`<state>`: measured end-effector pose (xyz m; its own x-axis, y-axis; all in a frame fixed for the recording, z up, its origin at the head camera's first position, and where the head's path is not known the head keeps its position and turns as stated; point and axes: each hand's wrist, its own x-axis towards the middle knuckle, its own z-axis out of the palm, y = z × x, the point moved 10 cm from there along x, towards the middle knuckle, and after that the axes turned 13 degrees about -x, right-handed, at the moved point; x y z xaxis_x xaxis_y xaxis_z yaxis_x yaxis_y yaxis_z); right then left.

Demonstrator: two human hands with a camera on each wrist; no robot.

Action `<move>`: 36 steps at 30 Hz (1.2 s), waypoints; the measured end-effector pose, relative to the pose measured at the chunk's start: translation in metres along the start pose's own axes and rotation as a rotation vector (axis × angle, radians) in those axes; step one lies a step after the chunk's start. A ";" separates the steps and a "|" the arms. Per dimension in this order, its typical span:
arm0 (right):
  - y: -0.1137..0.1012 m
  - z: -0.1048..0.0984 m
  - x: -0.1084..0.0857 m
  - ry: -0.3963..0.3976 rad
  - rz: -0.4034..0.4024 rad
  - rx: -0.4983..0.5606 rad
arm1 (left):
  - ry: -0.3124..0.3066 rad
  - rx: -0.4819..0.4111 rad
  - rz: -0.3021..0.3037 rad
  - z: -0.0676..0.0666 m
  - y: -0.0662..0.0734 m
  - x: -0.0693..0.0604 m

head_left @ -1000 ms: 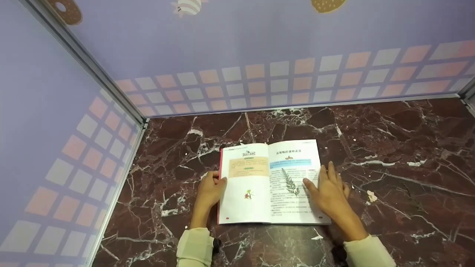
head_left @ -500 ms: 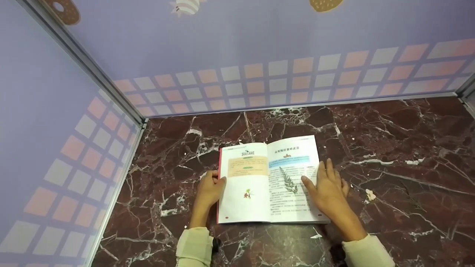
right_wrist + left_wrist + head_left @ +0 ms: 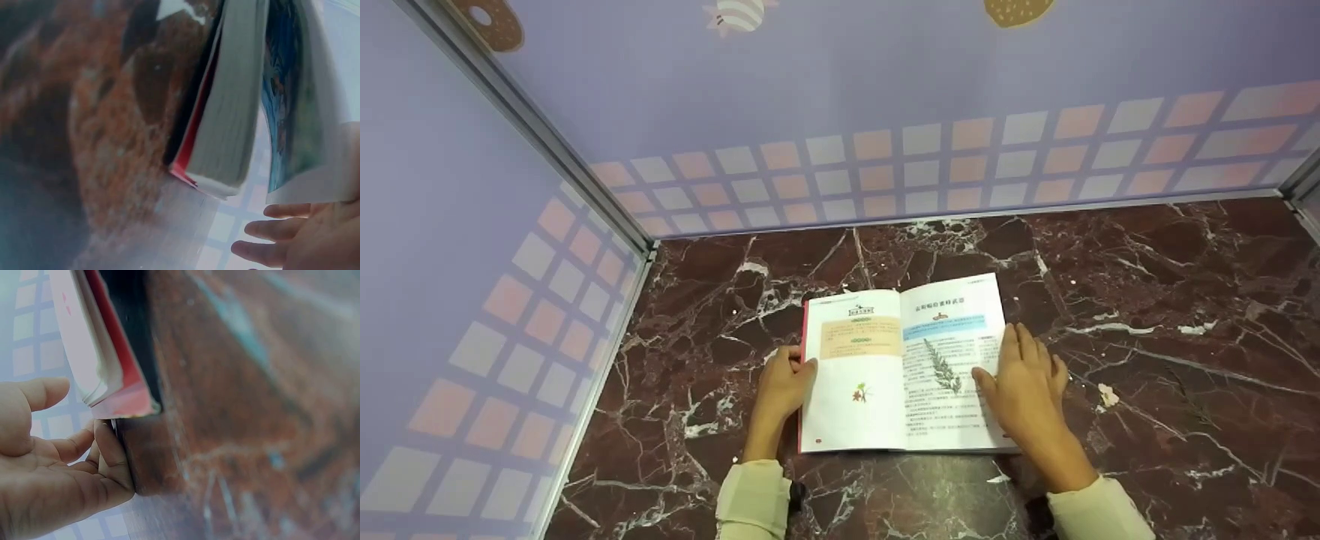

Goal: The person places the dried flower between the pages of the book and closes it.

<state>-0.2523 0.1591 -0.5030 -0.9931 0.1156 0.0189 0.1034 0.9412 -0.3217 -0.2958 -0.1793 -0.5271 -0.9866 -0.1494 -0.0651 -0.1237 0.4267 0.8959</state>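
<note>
An open book with a red cover edge lies on the dark marbled table. A grey-green leafy sprig shows on its right page; whether it is printed or real I cannot tell. At the book's left edge, my left hand holds it, thumb at the page side and fingers curled low beside the cover. My right hand holds a raised right-hand page, thumb on its front. In the right wrist view the fingers extend beyond the page's lower edge, and the thumb is hidden.
A purple wall with pink and white squares stands behind the table, another on the left. A pale scrap and a thin dark sprig-like mark lie right of the book.
The right page has risen slightly, its top corner moving up and left. My right hand has shifted slightly left and turned more upright. The left hand has stayed in place.
</note>
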 end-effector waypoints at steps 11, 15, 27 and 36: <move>-0.002 -0.005 -0.002 0.082 -0.011 -0.031 | -0.009 0.016 -0.010 0.001 -0.002 0.001; -0.003 -0.005 -0.002 0.082 -0.014 -0.039 | -0.008 0.018 -0.005 0.001 -0.001 0.000; -0.005 -0.021 -0.004 0.216 -0.022 0.073 | -0.004 0.025 0.014 0.001 -0.001 0.000; -0.011 -0.036 -0.004 0.278 -0.043 0.234 | -0.003 0.022 0.027 0.000 0.001 0.000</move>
<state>-0.2474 0.1593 -0.4655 -0.9400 0.1898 0.2835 0.0147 0.8528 -0.5221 -0.2955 -0.1788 -0.5262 -0.9899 -0.1349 -0.0427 -0.0996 0.4500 0.8875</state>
